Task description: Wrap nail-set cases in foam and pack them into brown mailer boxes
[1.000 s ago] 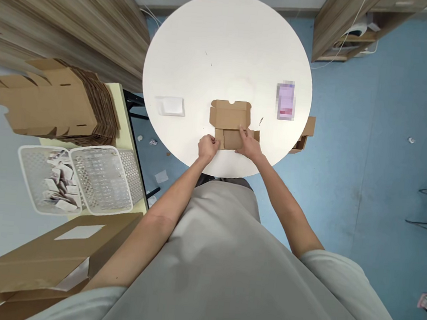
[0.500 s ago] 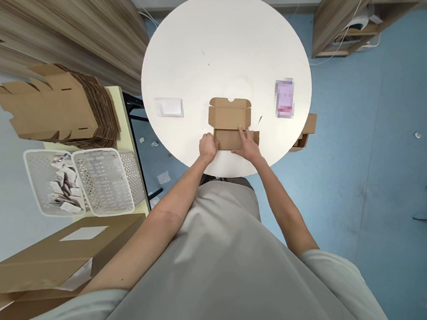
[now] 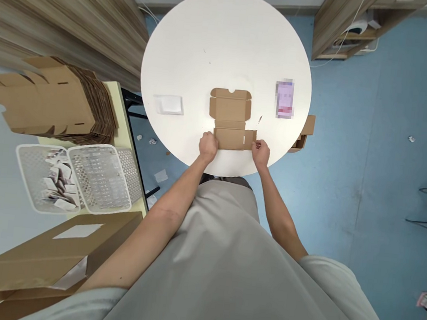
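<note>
A small brown cardboard box (image 3: 233, 116), partly folded, lies on the round white table (image 3: 228, 40) near its front edge. Its lid panel lies flat toward the far side. My left hand (image 3: 207, 147) is closed on the left end of the box's near panel. My right hand (image 3: 261, 152) pinches the right end of that same panel. Both hands hold the panel at the table's near rim.
A white packet (image 3: 169, 104) lies left of the box and a purple phone-like item (image 3: 285, 99) to its right. A stack of flat cardboard blanks (image 3: 53, 99) and white mesh baskets (image 3: 76, 177) sit on a side table at left. A large carton (image 3: 38, 259) stands lower left.
My right hand left the middle of the box and moved out to the right end of the near panel. The lid panel now lies flatter and farther back.
</note>
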Tool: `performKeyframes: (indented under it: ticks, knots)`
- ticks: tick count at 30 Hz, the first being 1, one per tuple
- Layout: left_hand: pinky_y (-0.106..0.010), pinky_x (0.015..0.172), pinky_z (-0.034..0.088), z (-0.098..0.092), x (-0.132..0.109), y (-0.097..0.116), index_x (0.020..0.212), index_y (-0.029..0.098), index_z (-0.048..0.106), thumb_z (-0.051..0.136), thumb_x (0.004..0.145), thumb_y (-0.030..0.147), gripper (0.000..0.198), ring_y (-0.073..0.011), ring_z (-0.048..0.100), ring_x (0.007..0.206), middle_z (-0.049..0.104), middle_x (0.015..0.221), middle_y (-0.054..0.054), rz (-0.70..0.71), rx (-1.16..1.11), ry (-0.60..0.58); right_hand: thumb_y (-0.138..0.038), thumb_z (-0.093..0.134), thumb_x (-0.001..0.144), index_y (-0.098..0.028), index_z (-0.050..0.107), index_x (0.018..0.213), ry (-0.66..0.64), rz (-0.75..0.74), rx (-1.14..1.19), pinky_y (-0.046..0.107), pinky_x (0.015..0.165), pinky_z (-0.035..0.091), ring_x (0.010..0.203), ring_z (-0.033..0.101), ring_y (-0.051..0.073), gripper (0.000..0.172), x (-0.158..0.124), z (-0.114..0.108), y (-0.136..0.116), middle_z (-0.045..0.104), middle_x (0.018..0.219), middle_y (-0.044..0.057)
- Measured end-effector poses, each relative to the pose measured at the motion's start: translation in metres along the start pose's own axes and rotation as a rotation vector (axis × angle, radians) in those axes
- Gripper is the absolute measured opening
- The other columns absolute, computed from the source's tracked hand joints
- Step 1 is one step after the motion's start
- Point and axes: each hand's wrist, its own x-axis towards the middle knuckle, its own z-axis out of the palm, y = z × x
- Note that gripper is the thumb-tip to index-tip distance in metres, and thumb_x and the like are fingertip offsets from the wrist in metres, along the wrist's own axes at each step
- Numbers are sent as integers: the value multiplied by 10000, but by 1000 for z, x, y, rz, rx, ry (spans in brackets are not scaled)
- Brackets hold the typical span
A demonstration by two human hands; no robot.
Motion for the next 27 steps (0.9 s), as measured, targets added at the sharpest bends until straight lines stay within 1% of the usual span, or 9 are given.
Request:
performKeyframes:
  ticks: [3, 6, 8, 11, 14, 17, 21, 24, 27]
  knots:
    - [-497, 1037, 565, -2, -3, 4, 1299, 131, 666, 425, 1038, 78, 359, -389, 699, 1240, 698, 1381, -239, -20, 22, -6, -356, 589, 1084, -223, 669, 1150, 12, -46, 82, 412, 1014, 610, 1137, 793, 276, 169, -11, 13, -14, 802, 1296, 136]
    - [-493, 1032, 565, -4, -4, 7, 1290, 116, 667, 411, 1042, 73, 359, -401, 706, 1241, 693, 1379, -255, -25, 25, -6, -458, 677, 1074, -238, 667, 1173, -43, -84, 99, 409, 1037, 599, 1194, 791, 284, 241, -19, 24, -28, 811, 1306, 123]
    - [-495, 1044, 560, -3, -4, 7, 1294, 116, 668, 411, 1042, 73, 362, -407, 709, 1246, 693, 1383, -260, -20, 13, -4, -499, 680, 1081, -232, 678, 1192, -45, -74, 92, 407, 1049, 593, 1185, 791, 280, 289, -19, 29, -33, 814, 1313, 127]
    - [-511, 1062, 552, -1, -2, 5, 1303, 126, 672, 425, 1030, 70, 372, -418, 712, 1244, 699, 1381, -262, -4, -15, 2, -443, 730, 1053, -201, 691, 1227, -14, -4, 42, 404, 1056, 583, 1151, 788, 278, 301, -12, 34, -36, 822, 1291, 140]
    - [-533, 1057, 552, 0, 0, 3, 1315, 125, 673, 445, 1011, 70, 384, -429, 714, 1229, 702, 1370, -268, 5, -37, 4, -390, 784, 998, -199, 721, 1111, -20, 49, -53, 403, 1016, 586, 1127, 773, 295, 230, -2, 36, -38, 838, 1191, 132]
    - [-539, 1046, 552, -1, 1, 1, 1319, 124, 674, 451, 1000, 75, 392, -433, 709, 1225, 702, 1362, -268, 23, -45, -9, -325, 729, 1009, -229, 699, 925, -45, 47, -147, 376, 906, 583, 1004, 762, 286, 131, 4, 34, -39, 829, 1047, 104]
    - [-515, 1018, 548, -5, 0, 0, 1303, 106, 674, 421, 1015, 75, 385, -430, 708, 1223, 691, 1375, -280, 35, -26, -30, -193, 635, 1007, -248, 638, 807, -50, 84, -287, 338, 752, 510, 838, 704, 260, 207, 6, 26, -40, 761, 876, 75]
    - [-505, 1003, 543, -7, 0, 1, 1301, 97, 679, 397, 1015, 56, 403, -425, 712, 1214, 692, 1375, -282, 55, -2, -49, -186, 639, 1009, -255, 616, 784, -61, 103, -358, 327, 712, 460, 793, 667, 257, 237, 7, 22, -42, 701, 795, 59]
    - [-491, 990, 538, -9, 0, 3, 1312, 92, 679, 385, 1015, 38, 421, -420, 718, 1218, 692, 1385, -280, 59, 22, -62, -193, 629, 1023, -254, 605, 767, -85, 90, -430, 335, 699, 433, 781, 653, 267, 264, 7, 23, -49, 684, 787, 77]
